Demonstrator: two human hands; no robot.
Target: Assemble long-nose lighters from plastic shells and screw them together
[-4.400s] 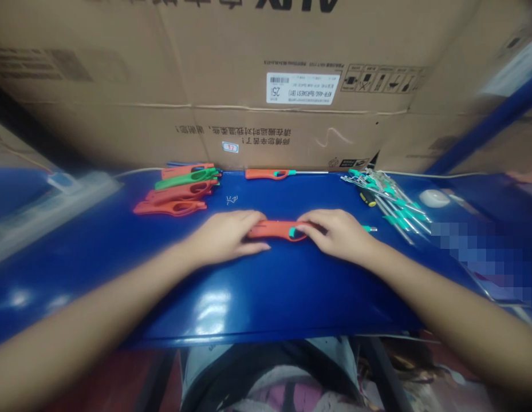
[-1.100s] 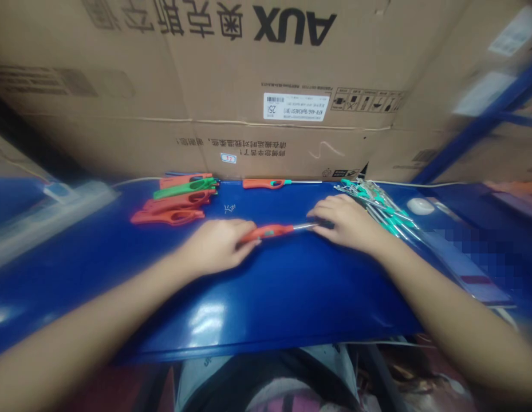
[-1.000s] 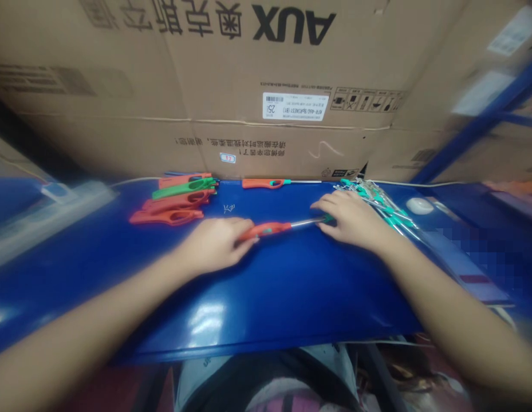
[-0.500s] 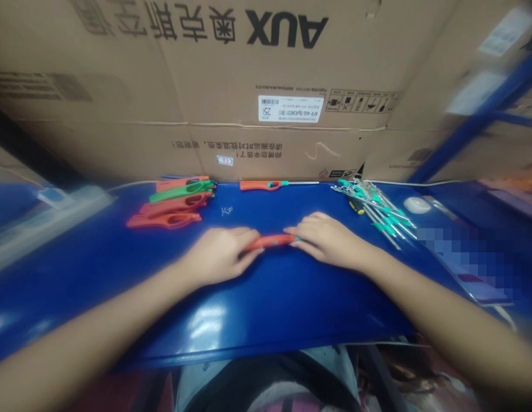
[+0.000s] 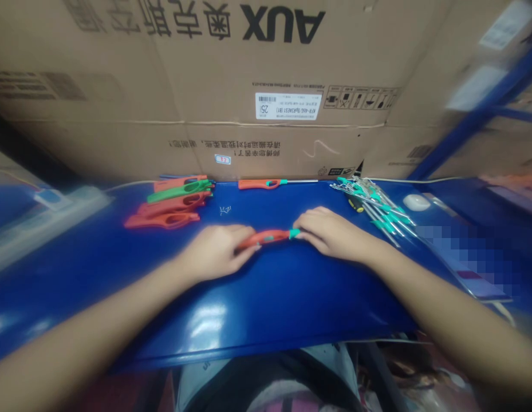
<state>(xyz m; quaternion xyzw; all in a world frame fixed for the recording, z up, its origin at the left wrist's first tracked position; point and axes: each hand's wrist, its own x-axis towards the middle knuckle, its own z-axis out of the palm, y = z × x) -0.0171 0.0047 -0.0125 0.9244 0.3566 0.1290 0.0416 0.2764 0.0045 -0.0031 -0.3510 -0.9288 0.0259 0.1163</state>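
Note:
Between my two hands, over the blue table [image 5: 266, 292], is an orange gas lighter [image 5: 272, 236] with a teal collar at its right end. My left hand [image 5: 218, 249] is closed around the orange handle. At the collar end, my right hand [image 5: 328, 232] pinches with thumb and fingers; its palm hides whatever lies beyond the collar. Behind them lies a lighter with a long metal tube [image 5: 259, 183]. Several orange handles [image 5: 175, 201] and a green one [image 5: 180, 191] are piled at the left. Metal tubes with teal collars [image 5: 383, 209] form a heap at the right.
A large cardboard box [image 5: 197, 86] stands along the back edge. At the left is a white power strip [image 5: 63, 217]. A white mouse-like object [image 5: 416, 202] and a partly pixelated flat device [image 5: 472, 269] lie at the right. A yellow-black tool [image 5: 355, 206] sits by the tube heap.
The teal collar shows more clearly now, as my right fingers sit a little further right on it. The lighter is turned slightly, and both hands have shifted a little.

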